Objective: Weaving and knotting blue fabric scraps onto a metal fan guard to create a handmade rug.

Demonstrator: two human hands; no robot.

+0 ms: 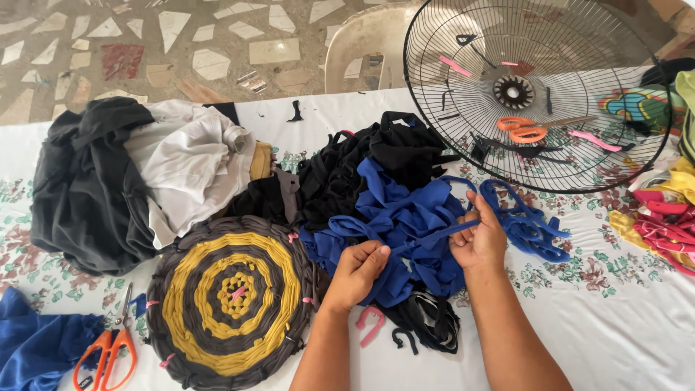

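A blue fabric strip (427,237) stretches between both my hands over a heap of blue fabric strips (405,210). My left hand (356,274) pinches one end of it low at the centre. My right hand (478,239) grips the other end a little higher to the right. Left of my hands lies a round woven mat (230,300) in yellow and dark grey rings, with small pink clips around it. Black strips (347,170) are piled behind the blue ones.
A black wire fan guard (536,94) holds orange scissors (525,129) at the back right. Another pair of orange scissors (108,355) lies front left beside blue cloth (36,344). Dark and white garments (137,181) sit left; red and yellow strips (666,221) right. A plastic chair (365,47) stands behind.
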